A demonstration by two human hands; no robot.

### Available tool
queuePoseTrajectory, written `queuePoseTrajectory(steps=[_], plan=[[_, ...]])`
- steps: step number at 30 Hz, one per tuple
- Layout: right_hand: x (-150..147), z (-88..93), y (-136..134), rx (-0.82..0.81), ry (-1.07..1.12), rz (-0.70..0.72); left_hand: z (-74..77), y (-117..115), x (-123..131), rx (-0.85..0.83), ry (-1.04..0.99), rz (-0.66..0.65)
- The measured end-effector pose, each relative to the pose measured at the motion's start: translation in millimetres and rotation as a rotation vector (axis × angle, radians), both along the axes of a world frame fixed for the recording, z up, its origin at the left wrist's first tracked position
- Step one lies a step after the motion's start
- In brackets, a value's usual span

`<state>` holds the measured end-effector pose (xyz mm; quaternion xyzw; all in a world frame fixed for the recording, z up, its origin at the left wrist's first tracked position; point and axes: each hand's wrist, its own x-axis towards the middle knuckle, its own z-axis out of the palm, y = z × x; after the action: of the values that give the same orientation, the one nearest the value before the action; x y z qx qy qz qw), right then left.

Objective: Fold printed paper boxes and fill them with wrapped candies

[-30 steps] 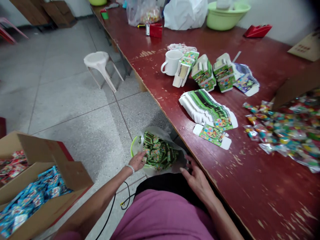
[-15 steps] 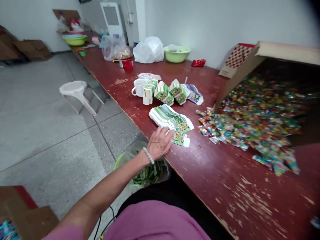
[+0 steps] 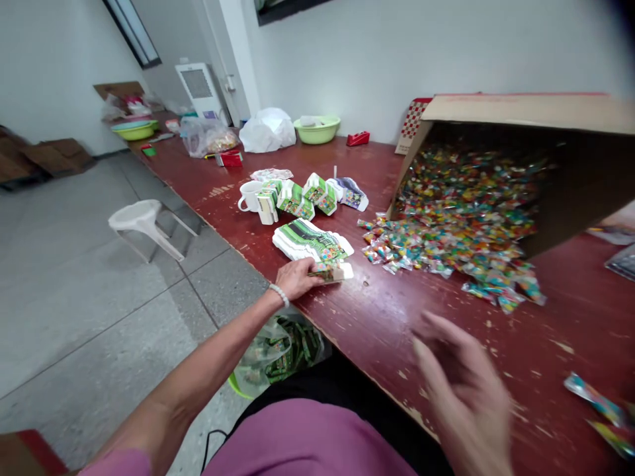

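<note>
My left hand point(image 3: 294, 277) rests on the red table point(image 3: 377, 330) and grips a flat green-printed carton point(image 3: 331, 271) at its near end. Just behind it lies a fanned stack of flat cartons point(image 3: 310, 240). My right hand point(image 3: 461, 390) hovers over the table's near edge, smeared by motion, fingers spread with nothing in them. A tipped cardboard box point(image 3: 526, 119) at the right spills colourful wrapped candies point(image 3: 446, 251) across the table.
Folded green cartons point(image 3: 297, 197) and a white mug point(image 3: 248, 196) stand behind the stack. A bag-lined green basin of green packets point(image 3: 278, 347) sits on the floor by my knee. A white stool point(image 3: 141, 221) stands at the left. Basins and bags crowd the table's far end.
The view has lifted from the floor basin to the table. My left hand left the basin and took hold of the single flat carton. My right hand has swung up over the table edge.
</note>
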<state>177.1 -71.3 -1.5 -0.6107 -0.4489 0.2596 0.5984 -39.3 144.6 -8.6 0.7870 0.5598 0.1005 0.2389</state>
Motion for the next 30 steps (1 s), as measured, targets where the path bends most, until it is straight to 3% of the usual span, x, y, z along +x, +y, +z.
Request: queuePoseTrajectory(steps=[4, 7, 11, 14, 18, 30], plan=[[-24.5, -29.2, 51.7, -0.184, 0.184, 0.158, 10.7, -39.1, 5.3, -0.205, -0.234, -0.089], [-34.2, -37.6, 60.5, -0.199, 0.357, 0.317, 11.5, -80.5, 5.4, -0.401, -0.414, -0.144], [-33.5, -30.9, 52.3, -0.277, 0.424, 0.525, -1.0, -117.2, 4.4, -1.19, -1.007, -0.203], [-32.0, -21.5, 47.4, -0.309, 0.431, 0.646, -11.1, -127.1, 5.5, -1.506, -1.163, -0.344], [-35.9, -10.3, 42.7, -0.297, 0.477, 0.699, -12.3, -130.8, 6.5, -1.482, -1.194, -0.35], [-49.8, -7.5, 26.4, -0.197, 0.494, 0.534, 0.4, -130.1, 5.5, -1.19, -1.115, -0.188]])
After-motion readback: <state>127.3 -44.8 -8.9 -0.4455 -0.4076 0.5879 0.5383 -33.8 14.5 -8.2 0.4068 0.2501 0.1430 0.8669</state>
